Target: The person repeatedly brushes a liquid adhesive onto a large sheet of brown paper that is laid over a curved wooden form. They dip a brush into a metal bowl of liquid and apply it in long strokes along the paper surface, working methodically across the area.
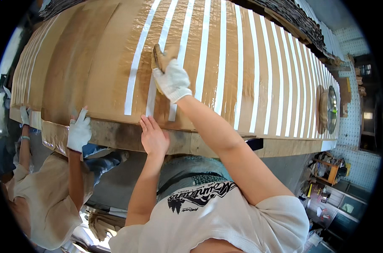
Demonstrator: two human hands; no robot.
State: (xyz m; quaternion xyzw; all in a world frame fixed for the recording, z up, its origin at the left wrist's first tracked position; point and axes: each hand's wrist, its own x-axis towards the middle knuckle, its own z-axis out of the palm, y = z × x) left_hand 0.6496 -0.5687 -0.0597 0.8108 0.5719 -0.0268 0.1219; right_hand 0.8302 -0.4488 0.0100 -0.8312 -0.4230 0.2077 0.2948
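Note:
A brown, glossy sheet [115, 80] covers a long table and bears many parallel white strips [220, 63]. My right hand [172, 78] wears a white glove with tan, stained fingers. Its fingers are stretched out on the sheet, over one strip [151, 99] left of the middle; the fingertips are slightly blurred. My bare left hand [153, 135] rests at the sheet's near edge, fingers extended and touching the lower end of that same strip. Nothing shows in its grasp.
At the left, a co-worker's white-gloved hands [79, 131] touch the sheet's near edge. A round metal bowl [327, 110] stands at the table's right end. Dark stacked sheets [292, 19] lie along the far side. Shelves with clutter [332, 185] stand at the lower right.

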